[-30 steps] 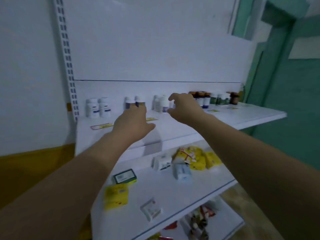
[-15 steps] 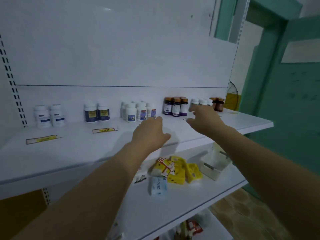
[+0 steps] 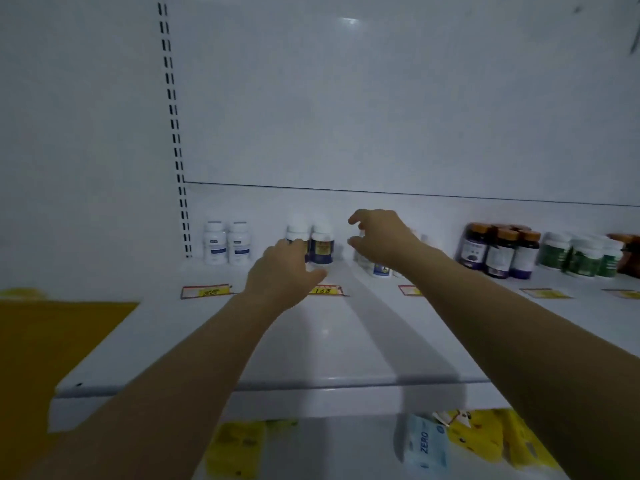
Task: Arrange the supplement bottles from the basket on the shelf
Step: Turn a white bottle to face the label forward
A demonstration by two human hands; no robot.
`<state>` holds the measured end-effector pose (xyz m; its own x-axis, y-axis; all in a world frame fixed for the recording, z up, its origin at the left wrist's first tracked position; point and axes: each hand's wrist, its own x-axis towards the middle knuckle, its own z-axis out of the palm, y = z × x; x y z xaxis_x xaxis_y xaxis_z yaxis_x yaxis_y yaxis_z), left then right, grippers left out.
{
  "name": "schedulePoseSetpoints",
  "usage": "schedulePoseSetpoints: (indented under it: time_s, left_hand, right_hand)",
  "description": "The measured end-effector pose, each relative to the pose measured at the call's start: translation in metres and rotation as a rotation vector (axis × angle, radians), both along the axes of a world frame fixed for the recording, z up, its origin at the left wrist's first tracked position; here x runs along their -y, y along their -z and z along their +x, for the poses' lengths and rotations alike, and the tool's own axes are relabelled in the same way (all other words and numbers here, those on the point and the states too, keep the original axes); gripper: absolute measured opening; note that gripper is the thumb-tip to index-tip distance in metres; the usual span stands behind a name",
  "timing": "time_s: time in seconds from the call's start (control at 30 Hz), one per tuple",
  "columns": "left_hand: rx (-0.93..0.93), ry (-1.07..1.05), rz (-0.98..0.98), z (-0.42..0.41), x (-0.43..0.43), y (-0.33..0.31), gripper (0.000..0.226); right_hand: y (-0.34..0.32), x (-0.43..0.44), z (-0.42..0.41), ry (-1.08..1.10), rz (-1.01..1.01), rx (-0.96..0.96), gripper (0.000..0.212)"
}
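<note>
Bottles stood in groups along the back of the upper shelf (image 3: 346, 341): a leftmost pair (image 3: 227, 242), a second pair (image 3: 313, 244) to its right, and further clusters (image 3: 498, 251) beyond. Price tags (image 3: 206, 291) lay before them. The left hand (image 3: 282, 275) was before the second pair, with the right hand (image 3: 381, 239) to its right. Packets (image 3: 426, 443) lay on the lower shelf (image 3: 329, 452) beneath.

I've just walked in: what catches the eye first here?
Two bare arms reach across a white metal shelf: the left hand by two white-capped, dark-labelled bottles, the right hand above small white bottles. Farther right stand dark orange-capped bottles and green-labelled ones.
</note>
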<state>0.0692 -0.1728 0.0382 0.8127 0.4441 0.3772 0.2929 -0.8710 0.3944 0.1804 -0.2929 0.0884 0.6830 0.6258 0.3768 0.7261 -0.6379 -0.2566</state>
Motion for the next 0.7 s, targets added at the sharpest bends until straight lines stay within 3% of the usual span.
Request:
schedulePoseSetpoints:
  time_s: [0.23,0.5,0.7]
  left_hand:
    - [-0.198,-0.117,0.012,0.022,-0.025,0.031,0.084]
    - [-0.386,-0.120,0.036,0.034,-0.045,0.054,0.100]
    - [-0.469,-0.104,0.030,0.034,-0.045,0.054,0.100]
  right_hand:
    - [0.002,-0.087,0.033,-0.172,-0.132,0.070,0.042]
    - [0.034,-0.143,0.054,-0.139,-0.361,0.304,0.045]
    - [0.050,-0.154,0.056,-0.088,-0.312,0.372,0.040]
